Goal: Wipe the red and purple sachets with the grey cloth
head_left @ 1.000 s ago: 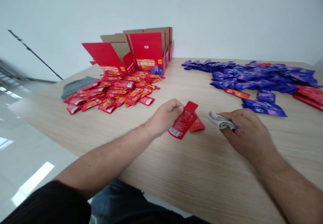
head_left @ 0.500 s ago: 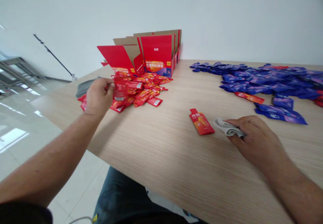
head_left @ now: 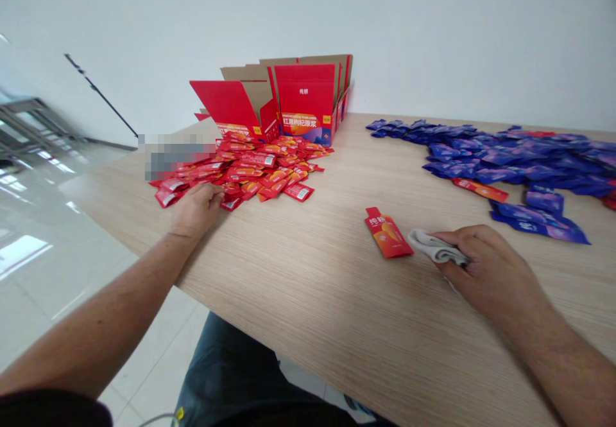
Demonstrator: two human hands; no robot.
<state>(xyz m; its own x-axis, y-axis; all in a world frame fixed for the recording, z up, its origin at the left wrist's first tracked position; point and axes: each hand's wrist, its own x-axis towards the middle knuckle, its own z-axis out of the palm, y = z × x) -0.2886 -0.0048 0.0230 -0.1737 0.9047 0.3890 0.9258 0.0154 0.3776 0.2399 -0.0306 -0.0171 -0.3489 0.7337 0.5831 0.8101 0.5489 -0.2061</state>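
My left hand lies palm down at the front edge of a heap of red sachets, its fingertips on the nearest packets, and no sachet shows in its grip. My right hand is closed around a folded grey-white cloth, which rests on the wooden table. Just left of the cloth, a single red-and-orange sachet lies flat, printed side up, with the cloth almost touching it.
Open red cardboard cartons stand behind the red heap. A spread of blue-purple sachets covers the table's far right, with one red sachet at its edge. A blurred patch hides the table's far left.
My left hand has dropped from above the heap to its front edge, and the sachet it held no longer shows there. My right hand and the cloth stay nearly still.
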